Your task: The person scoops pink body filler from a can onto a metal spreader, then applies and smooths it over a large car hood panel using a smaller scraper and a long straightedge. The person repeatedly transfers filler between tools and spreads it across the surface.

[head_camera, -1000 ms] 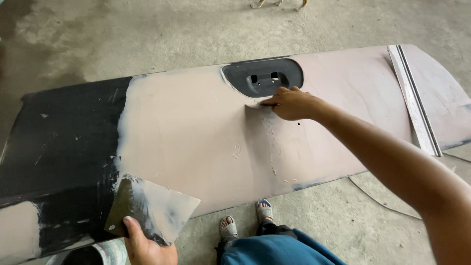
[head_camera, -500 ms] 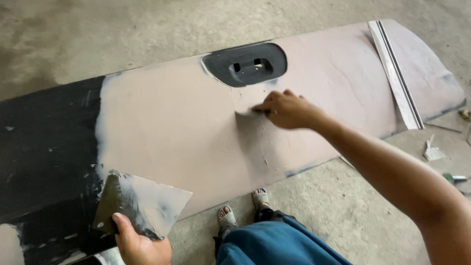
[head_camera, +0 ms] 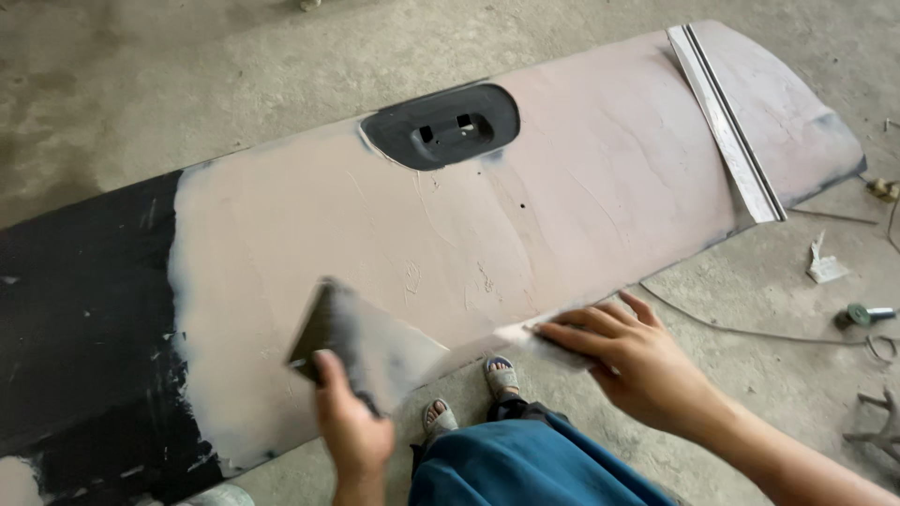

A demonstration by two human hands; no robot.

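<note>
**Inspector:** The left hand (head_camera: 354, 433) is closing thumb and fingers round the lower corner of a flat grey mixing board (head_camera: 367, 344), which is tilting up over the near edge of the panel (head_camera: 450, 234). The right hand (head_camera: 626, 354) is pinching a small pale spreader (head_camera: 536, 338) between fingertips and thumb, the remaining fingers lying loosely extended.

**Assistant:** And the spreader itself?

**Inspector:** It is sitting just ahead of the right fingertips, pointing towards the board, at the panel's near edge. Whether it is touching the panel, I cannot tell.

**Assistant:** Any risks?

**Inspector:** Several, in my judgement. The board is being gripped at one corner only, so it could be twisting and shedding filler onto the person's sandalled feet (head_camera: 469, 394) just below both hands. The filler coat (head_camera: 319, 225) beyond the hands is looking ridged; a spreader edge dragging at an angle could be gouging it. Beyond the board, the handle recess (head_camera: 441, 126) could be catching stray filler.
</note>
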